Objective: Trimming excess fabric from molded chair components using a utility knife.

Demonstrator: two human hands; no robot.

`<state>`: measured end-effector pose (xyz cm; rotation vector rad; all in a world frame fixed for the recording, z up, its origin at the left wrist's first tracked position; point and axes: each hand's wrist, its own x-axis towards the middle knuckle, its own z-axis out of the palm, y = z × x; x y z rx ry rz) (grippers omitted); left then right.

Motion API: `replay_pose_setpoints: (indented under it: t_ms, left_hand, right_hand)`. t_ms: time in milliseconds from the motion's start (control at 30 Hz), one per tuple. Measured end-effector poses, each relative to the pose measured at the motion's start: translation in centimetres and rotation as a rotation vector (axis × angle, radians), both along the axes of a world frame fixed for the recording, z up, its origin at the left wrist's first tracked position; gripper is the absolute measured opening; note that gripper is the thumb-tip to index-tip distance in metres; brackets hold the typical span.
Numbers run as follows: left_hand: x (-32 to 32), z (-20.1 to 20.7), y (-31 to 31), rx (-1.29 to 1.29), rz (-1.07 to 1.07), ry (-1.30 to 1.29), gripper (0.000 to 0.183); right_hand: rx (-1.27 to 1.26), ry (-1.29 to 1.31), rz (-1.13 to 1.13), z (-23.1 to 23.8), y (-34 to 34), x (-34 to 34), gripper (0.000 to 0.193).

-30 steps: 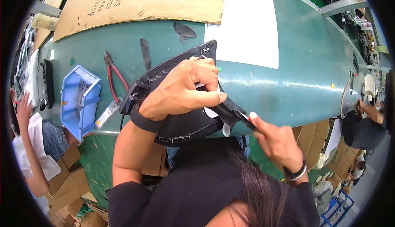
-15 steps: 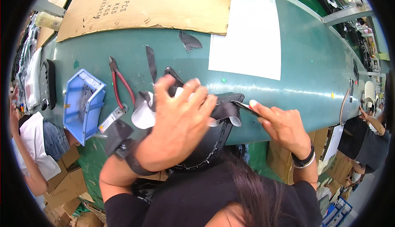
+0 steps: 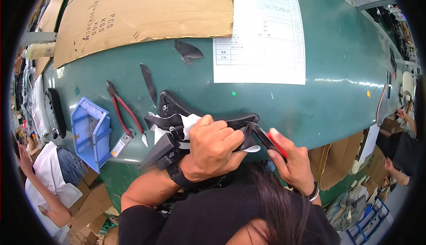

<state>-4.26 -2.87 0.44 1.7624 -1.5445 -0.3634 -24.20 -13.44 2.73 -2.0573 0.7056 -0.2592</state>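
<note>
My left hand (image 3: 215,145) is closed on a bunched black sheet with white backing (image 3: 176,121), holding it against a curved, padded black part (image 3: 179,105). The part lies at the front of the green workbench, its lower portion hidden by my hand and arm. In my right hand (image 3: 293,163) is a slim hand tool with a red grip (image 3: 278,145); its dark, narrow tip meets the sheet by the part's right end. I cannot make out the tool's exact kind.
Left of the part lie red-handled cutting pliers (image 3: 124,107) and a blue bin (image 3: 91,134). Dark scraps (image 3: 188,51) rest beyond it, near a cardboard sheet (image 3: 151,9) and a printed paper (image 3: 266,58). Other people work at both sides.
My left hand has lowered and closed into a fist on the sheet. My right hand has moved slightly left and down, and the tool's red grip now shows.
</note>
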Motion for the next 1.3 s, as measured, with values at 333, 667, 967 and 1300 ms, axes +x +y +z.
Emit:
replay_pose_setpoints:
  t_ms: [333, 667, 967, 1300]
  left_hand:
    - [1.0, 0.0, 0.1, -0.131, 0.038, 0.322, 0.021]
    - [1.4, 0.3, 0.3, -0.176, 0.077, 0.561, 0.010]
    - [1.3, 0.3, 0.4, -0.231, -0.066, 0.379, 0.007]
    - [0.6, 1.1, 0.3, -0.331, 0.517, 1.185, 0.014]
  right_hand:
    - [0.055, 0.050, 0.019, -1.6, 3.5, -1.0, 0.060]
    - [0.316, 0.261, 0.049, 0.9, 3.6, -0.8, 0.054]
    - [0.062, 0.115, 0.001, 0.2, 1.8, 1.2, 0.047]
    - [0.058, 0.097, 0.028, -0.3, 5.6, -2.0, 0.057]
